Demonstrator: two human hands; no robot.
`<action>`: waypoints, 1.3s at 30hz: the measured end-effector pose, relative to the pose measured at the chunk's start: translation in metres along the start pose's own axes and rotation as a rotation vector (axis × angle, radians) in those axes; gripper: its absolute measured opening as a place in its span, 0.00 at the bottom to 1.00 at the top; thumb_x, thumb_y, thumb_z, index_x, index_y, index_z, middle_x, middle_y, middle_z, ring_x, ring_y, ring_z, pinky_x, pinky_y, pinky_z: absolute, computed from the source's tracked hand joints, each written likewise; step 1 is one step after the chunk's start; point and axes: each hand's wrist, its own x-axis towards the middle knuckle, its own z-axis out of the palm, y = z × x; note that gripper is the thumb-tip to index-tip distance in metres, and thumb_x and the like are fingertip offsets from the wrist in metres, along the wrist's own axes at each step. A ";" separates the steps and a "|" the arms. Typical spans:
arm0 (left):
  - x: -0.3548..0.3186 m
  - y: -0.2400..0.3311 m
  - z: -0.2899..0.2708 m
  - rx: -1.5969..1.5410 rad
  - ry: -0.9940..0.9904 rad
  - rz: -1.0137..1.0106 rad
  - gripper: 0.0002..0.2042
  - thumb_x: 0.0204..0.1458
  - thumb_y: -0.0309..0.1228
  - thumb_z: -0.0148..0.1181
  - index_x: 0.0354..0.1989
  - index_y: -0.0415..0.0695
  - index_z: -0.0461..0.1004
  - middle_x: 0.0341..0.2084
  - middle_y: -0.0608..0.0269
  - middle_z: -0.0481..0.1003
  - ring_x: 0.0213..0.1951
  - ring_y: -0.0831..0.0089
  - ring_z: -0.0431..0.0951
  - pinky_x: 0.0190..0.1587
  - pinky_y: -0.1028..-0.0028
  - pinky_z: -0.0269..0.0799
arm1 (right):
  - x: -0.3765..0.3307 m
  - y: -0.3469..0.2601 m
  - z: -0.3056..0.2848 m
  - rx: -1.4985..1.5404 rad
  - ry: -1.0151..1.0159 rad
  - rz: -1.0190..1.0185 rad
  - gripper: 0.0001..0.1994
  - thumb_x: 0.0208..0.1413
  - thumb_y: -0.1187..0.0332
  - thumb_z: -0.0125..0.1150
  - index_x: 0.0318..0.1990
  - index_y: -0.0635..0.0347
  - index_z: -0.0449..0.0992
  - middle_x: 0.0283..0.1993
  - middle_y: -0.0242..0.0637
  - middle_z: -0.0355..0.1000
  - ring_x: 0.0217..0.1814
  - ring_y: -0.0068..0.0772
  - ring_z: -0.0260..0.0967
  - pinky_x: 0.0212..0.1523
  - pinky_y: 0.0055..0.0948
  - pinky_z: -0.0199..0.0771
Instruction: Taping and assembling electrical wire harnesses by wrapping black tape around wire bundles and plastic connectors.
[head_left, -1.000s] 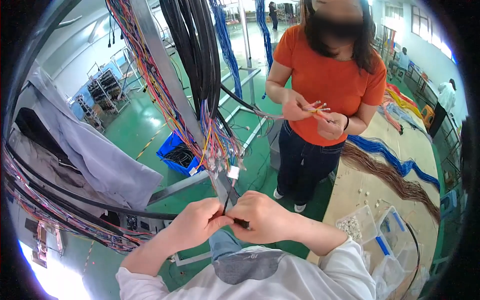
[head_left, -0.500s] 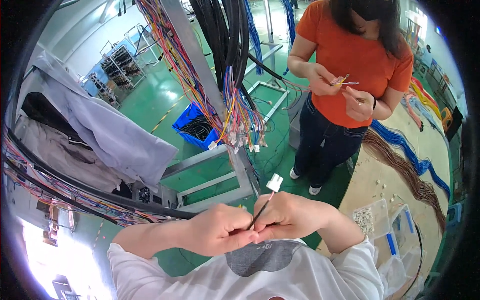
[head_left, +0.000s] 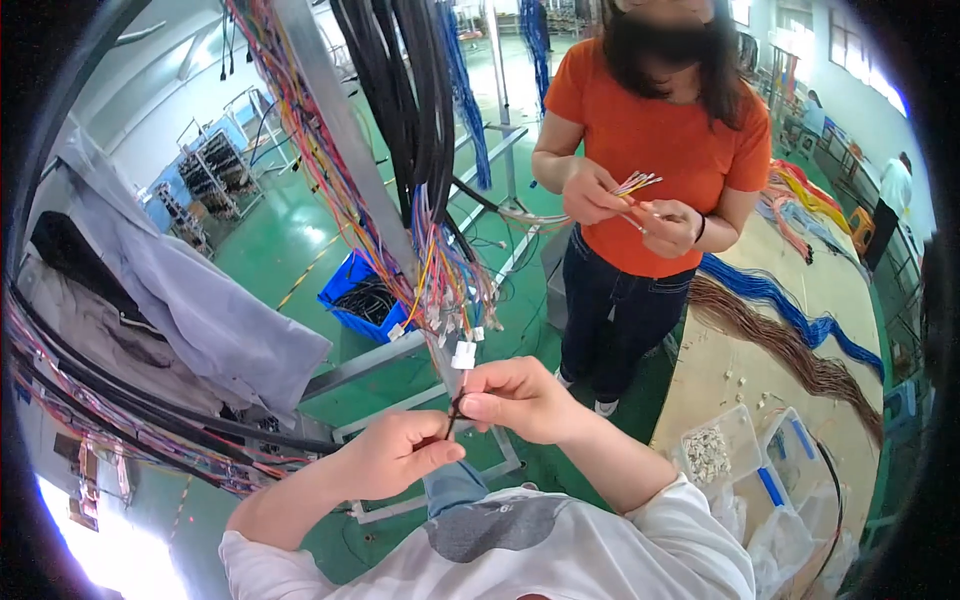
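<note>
White connector (head_left: 464, 355) is sitting just off the lower end of the metal post (head_left: 345, 130) in the head view, on the end of a thin black cable (head_left: 451, 425). Right hand (head_left: 525, 400) has thumb and forefinger clamped on the cable right under the connector, which I'd guess keeps that end from flopping about. Left hand (head_left: 395, 455) is lower, nearer the wearer than the post's foot, fingertips together and looking closed on the cable's lower bit, though the exact contact is partly hidden. Two pinches that close probably leave a short, steady piece between them. Along the post hang coloured wires (head_left: 445, 270) with little pale plugs, bunched at its lower right, and thick black sleeves (head_left: 390, 110) hang just right of it, likely up there so the ends dangle within reach. Left of the post's lower part there's a blue bin (head_left: 348, 272) of black stuff on the floor. Well right of the post a co-worker in an orange shirt (head_left: 660, 150) has both hands on a small fan of wires (head_left: 637, 185). Further right, a table (head_left: 700, 350) carries blue strands (head_left: 790, 310) and brown strands (head_left: 790, 355) stretched lengthwise, maybe to avoid tangles.
</note>
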 end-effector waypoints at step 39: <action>0.011 0.030 -0.024 1.000 0.493 0.414 0.04 0.46 0.24 0.52 0.25 0.37 0.67 0.18 0.58 0.67 0.19 0.67 0.67 0.22 0.76 0.61 | 0.010 0.123 -0.020 0.157 0.026 0.222 0.12 0.53 0.65 0.50 0.40 0.64 0.67 0.35 0.33 0.68 0.35 0.22 0.64 0.41 0.21 0.62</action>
